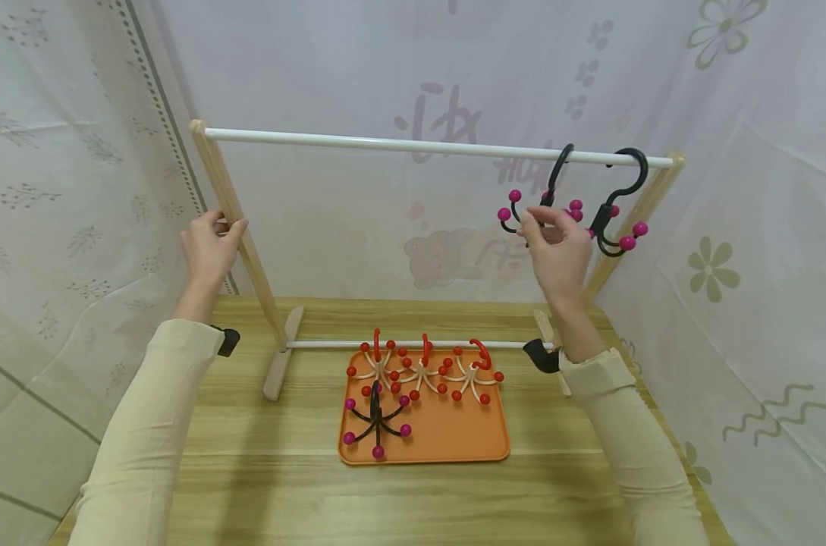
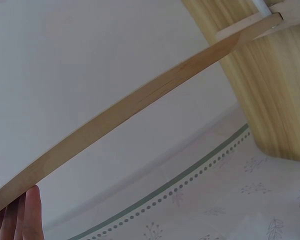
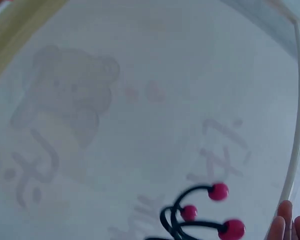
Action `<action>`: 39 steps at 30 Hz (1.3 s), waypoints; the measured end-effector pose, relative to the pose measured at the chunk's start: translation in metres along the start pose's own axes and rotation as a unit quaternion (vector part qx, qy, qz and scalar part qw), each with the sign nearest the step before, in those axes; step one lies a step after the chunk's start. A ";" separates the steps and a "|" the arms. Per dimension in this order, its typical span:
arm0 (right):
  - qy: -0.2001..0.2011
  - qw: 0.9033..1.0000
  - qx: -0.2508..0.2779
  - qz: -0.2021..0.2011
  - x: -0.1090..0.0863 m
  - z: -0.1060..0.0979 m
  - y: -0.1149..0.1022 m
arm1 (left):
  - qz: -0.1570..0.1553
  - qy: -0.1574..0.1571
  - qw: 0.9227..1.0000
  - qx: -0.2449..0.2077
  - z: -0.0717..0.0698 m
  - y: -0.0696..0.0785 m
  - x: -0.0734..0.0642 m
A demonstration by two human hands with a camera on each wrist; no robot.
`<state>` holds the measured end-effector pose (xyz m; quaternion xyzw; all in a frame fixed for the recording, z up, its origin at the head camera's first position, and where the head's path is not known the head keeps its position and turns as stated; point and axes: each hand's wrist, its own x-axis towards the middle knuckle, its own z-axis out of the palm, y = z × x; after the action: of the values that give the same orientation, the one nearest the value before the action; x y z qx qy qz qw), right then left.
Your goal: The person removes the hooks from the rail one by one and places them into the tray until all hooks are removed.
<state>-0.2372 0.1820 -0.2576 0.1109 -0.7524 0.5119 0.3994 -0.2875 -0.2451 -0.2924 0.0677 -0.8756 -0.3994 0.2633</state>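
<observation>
Wooden left upright (image 1: pixel 256 273) was gripped by the left hand (image 1: pixel 210 246), presumably for steadiness; whether the black ball-tipped hanger (image 1: pixel 555 171) hooked over the white rail (image 1: pixel 385 143) at right was held by the half-curled right hand (image 1: pixel 564 262) could not be told.

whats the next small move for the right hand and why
Probably ease the right hand back from the hanging black hanger farther left: its hook already rests over the white bar, and another black hanger lies on the orange tray. Whether the fingers are touching the hanging one is unclear.
</observation>
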 end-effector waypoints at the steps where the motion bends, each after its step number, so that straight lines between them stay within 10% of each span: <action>1: 0.007 1.000 -0.010 0.003 0.007 -0.002 0.003 | 0.000 0.000 1.000 -0.001 0.000 0.000 0.000; 9: 0.034 0.996 -0.063 0.049 0.045 -0.017 0.010 | 0.001 -0.005 1.000 0.001 0.000 -0.001 0.001; 20: -0.037 0.986 -0.115 0.119 0.064 -0.019 0.013 | -0.001 -0.003 1.000 0.003 0.000 -0.002 0.001; 39: -0.020 0.989 -0.122 0.075 0.069 -0.017 0.016 | 0.006 0.000 1.000 0.000 0.000 -0.003 0.002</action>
<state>-0.2834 0.2207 -0.2167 0.0145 -0.8233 0.4423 0.3555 -0.2893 -0.2481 -0.2936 0.0627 -0.8760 -0.3979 0.2653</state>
